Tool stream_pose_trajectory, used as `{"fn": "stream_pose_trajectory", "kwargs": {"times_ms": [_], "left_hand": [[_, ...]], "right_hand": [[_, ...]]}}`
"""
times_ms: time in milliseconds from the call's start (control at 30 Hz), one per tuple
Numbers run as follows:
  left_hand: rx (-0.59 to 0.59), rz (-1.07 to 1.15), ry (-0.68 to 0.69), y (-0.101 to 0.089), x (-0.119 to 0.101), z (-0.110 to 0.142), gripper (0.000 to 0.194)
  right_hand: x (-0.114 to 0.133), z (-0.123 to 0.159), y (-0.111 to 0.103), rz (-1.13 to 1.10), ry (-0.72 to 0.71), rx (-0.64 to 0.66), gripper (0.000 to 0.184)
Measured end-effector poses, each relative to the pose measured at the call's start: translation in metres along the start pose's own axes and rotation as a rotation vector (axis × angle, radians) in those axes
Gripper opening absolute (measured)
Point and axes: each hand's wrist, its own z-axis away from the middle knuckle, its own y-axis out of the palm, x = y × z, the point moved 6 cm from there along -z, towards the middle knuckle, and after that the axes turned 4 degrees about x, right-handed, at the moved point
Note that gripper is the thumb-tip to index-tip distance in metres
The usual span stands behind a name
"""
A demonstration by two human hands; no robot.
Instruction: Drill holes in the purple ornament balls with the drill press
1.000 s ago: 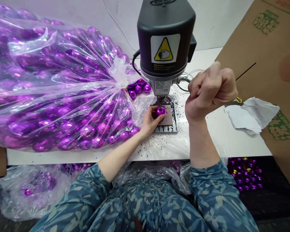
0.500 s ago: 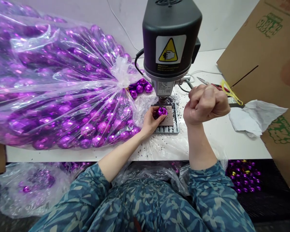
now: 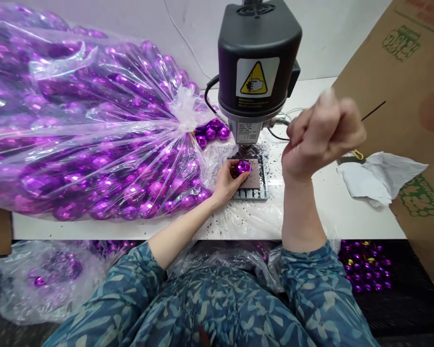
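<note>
My left hand point(image 3: 227, 181) pinches a shiny purple faceted ball point(image 3: 244, 167) between thumb and fingers. The ball rests on a small brown board point(image 3: 254, 181), which lies on the slotted metal base point(image 3: 253, 194) of a black bench drill press point(image 3: 262, 36). Directly above the ball is the drill's chuck point(image 3: 244, 150); I cannot make out whether the bit touches it. Raised at the right of the machine, my right hand point(image 3: 320, 140) is closed in a fist round the press lever, most of which the hand hides.
A large tied clear bag point(image 3: 104, 125) of purple balls fills the table's left side. Loose balls point(image 3: 211, 131) lie behind its knot. Dark shavings surround the base. At right are crumpled white paper point(image 3: 381, 178) and a cardboard box point(image 3: 394, 96). More balls point(image 3: 369, 270) sit below the table.
My right fist has moved up, nearer the camera and slightly right, now covering the scissors seen before. My left hand keeps the ball in nearly the same place. The view has shifted slightly.
</note>
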Motion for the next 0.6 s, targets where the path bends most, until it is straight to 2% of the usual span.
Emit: {"fn": "stream_pose_trajectory", "kwargs": {"times_ms": [100,167,200,267,333,400,467,533,600], "left_hand": [[-0.026,-0.083,0.021,-0.011,-0.02,0.017,0.034],[0.078,-0.12,0.063,-0.019,-0.036,0.041,0.03],[0.197,-0.138,0.087,-0.02,-0.043,0.056,0.028],[0.525,-0.21,0.127,-0.019,-0.049,0.096,0.027],[0.845,-0.398,0.159,-0.018,-0.041,0.141,0.027],[1.031,-0.673,0.26,-0.022,-0.028,0.179,0.031],[1.095,-0.879,0.458,-0.025,-0.019,0.204,0.043],[1.115,-0.909,0.631,-0.027,-0.019,0.213,0.046],[1.036,-0.843,0.6,-0.032,-0.023,0.193,0.035]], "right_hand": [[0.008,-0.022,0.019,-0.011,0.04,0.079,0.059],[0.01,-0.028,0.025,-0.028,0.028,0.098,0.052],[0.01,-0.029,0.026,-0.042,0.025,0.101,0.049],[0.009,-0.028,0.025,-0.068,0.017,0.097,0.044],[0.009,-0.025,0.024,-0.078,0.006,0.092,0.042],[0.009,-0.024,0.024,-0.067,0.013,0.087,0.042],[0.009,-0.024,0.024,-0.039,0.046,0.087,0.044],[0.008,-0.024,0.023,0.011,0.077,0.09,0.048],[0.008,-0.024,0.022,0.041,0.093,0.102,0.052]]}}
